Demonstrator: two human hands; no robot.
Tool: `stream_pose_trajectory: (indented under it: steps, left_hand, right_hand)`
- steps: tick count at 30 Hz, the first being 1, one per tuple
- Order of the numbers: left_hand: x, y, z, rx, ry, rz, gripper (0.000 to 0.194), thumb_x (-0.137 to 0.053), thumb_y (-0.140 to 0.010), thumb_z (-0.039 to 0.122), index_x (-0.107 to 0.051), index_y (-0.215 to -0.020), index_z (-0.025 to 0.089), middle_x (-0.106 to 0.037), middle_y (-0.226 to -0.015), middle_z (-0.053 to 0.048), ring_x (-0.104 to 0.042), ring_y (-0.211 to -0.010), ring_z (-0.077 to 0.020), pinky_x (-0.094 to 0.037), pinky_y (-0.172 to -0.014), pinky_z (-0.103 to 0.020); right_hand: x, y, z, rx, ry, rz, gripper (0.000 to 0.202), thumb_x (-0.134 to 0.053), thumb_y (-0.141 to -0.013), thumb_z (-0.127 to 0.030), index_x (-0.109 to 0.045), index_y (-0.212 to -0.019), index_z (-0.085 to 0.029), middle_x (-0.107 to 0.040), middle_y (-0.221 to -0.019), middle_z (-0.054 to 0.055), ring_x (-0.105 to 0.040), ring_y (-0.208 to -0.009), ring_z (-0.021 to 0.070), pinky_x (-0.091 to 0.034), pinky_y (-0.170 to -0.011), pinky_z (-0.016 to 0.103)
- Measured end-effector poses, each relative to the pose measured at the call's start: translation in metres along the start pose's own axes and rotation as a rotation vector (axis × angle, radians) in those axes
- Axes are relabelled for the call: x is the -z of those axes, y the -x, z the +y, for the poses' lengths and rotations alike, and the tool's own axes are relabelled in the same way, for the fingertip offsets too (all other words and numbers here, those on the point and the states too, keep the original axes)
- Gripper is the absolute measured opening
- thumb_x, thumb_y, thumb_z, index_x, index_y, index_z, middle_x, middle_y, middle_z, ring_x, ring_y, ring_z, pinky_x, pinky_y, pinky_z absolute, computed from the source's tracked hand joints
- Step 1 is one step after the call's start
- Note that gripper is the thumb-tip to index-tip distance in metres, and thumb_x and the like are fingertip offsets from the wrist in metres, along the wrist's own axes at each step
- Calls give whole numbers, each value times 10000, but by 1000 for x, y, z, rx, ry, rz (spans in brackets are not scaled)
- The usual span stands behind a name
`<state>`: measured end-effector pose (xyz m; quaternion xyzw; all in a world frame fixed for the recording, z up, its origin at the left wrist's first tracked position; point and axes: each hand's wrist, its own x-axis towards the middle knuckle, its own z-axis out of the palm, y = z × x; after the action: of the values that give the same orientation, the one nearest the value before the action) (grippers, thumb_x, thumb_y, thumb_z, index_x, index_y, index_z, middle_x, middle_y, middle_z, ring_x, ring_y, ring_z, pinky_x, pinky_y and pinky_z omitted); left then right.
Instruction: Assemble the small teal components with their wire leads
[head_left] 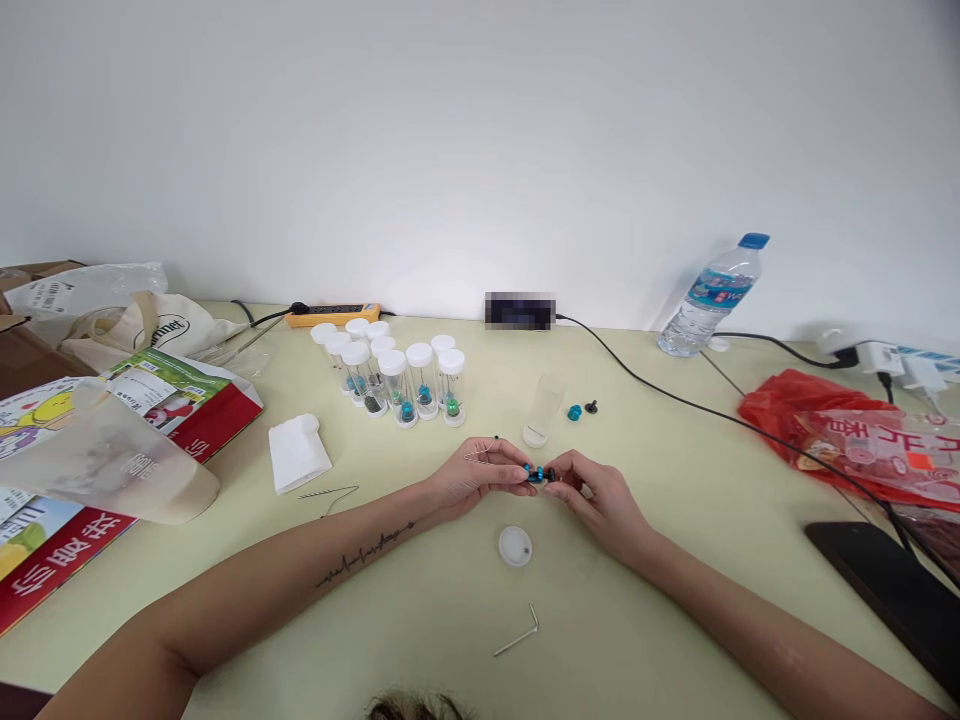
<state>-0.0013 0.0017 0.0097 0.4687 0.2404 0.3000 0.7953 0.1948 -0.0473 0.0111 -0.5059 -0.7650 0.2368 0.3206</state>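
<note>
My left hand (480, 478) pinches a small blue-and-black part (535, 473) between thumb and fingertips. My right hand (604, 500) closes its fingertips on the black round end (553, 475) of that part. Fingers hide some of it, and its exact kind is too small to make out. Beyond my hands are a clear tube (550, 395) with a white end, a loose blue piece (574, 412) and a black piece (592, 407). Nearer to me lie a white round cap (515, 546) and a bent hex key (519, 634).
Several white-capped clear tubes (422, 375) stand at centre left. A folded white tissue (298, 455) and a thin metal tool (330, 492) lie left. A water bottle (709, 300), red bag (795, 410) and black phone (885, 590) are right. A black cable (652, 374) crosses the table.
</note>
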Motion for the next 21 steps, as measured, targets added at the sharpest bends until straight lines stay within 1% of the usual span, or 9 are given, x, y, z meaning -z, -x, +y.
stream_pose_trajectory:
  steps: [4, 9, 16, 18, 21]
  left_hand:
    - [0, 1, 0, 0, 1, 4, 303, -718, -613, 254, -612, -849, 96, -654, -829, -80, -636, -752, -172, -470, -764, -304]
    - [0, 1, -1, 4, 1, 9, 309, -724, -604, 256, -613, -843, 95, -652, -828, -82, -637, -752, -175, -469, -765, -307]
    - [0, 1, -1, 12, -7, 14, 314, -731, -595, 259, -615, -837, 97, -652, -828, -84, -638, -745, -176, -467, -765, -313]
    - [0, 1, -1, 5, -9, 15, 310, -728, -598, 262, -616, -836, 97, -653, -823, -82, -637, -741, -175, -468, -765, -315]
    - [0, 1, -1, -2, -5, 16, 297, -721, -608, 258, -618, -835, 95, -653, -822, -81, -636, -746, -173, -468, -778, -318]
  right_hand:
    - [0, -1, -1, 2, -3, -5, 258, -415, -864, -430, -513, -813, -197, -528, -628, 1, -434, -543, 113, -334, -469, 212]
    - [1, -1, -1, 13, 2, -27, 258, -398, -877, -408, -496, -764, -199, -496, -576, -14, -399, -498, 106, -325, -463, 216]
    - [3, -2, -3, 32, 22, -48, 278, -376, -890, -377, -489, -714, -194, -541, -578, -14, -444, -495, 104, -345, -483, 213]
    - [2, -2, -3, 26, 27, -35, 261, -398, -880, -382, -491, -722, -197, -532, -577, -17, -441, -499, 105, -338, -473, 210]
    - [1, -1, -2, 13, 24, -4, 211, -441, -858, -392, -502, -784, -204, -522, -591, -17, -439, -517, 111, -332, -457, 207]
